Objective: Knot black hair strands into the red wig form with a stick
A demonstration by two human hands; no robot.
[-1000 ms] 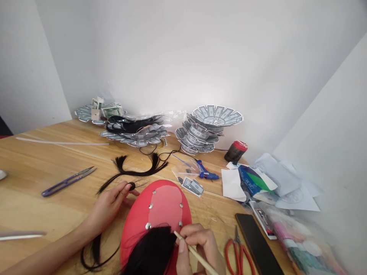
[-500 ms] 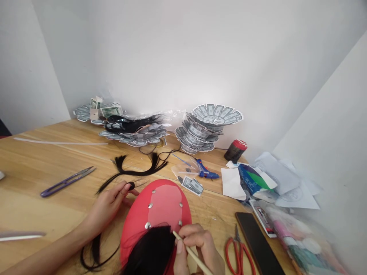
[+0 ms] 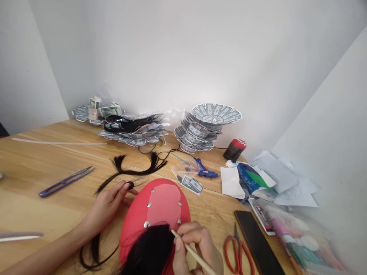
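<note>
In the lower middle stands a red rounded form (image 3: 133,221) with a paler pink panel (image 3: 164,204) and several silver studs. A mass of black hair (image 3: 151,248) covers its near side. My right hand (image 3: 197,246) grips a pale wooden stick (image 3: 196,255), whose tip touches or nearly touches the edge of the hair. Left of the red form, my left hand (image 3: 114,196) pinches a small black coil (image 3: 130,185), apparently of hair, with loose strands trailing off. A long black lock (image 3: 96,248) lies beneath my left forearm.
Purple thread snips (image 3: 65,182) and curved black hair bundles (image 3: 134,170) lie on the wooden table. Beyond sit a blue glue gun (image 3: 206,170) and stacked banknote-print paper dishes (image 3: 197,131). Red-handled scissors (image 3: 237,250), a black phone (image 3: 258,242) and plastic bags are at right.
The camera view has shifted very slightly. Both hands keep their holds, and the stick tip stays at the hair's edge with hardly any movement.
</note>
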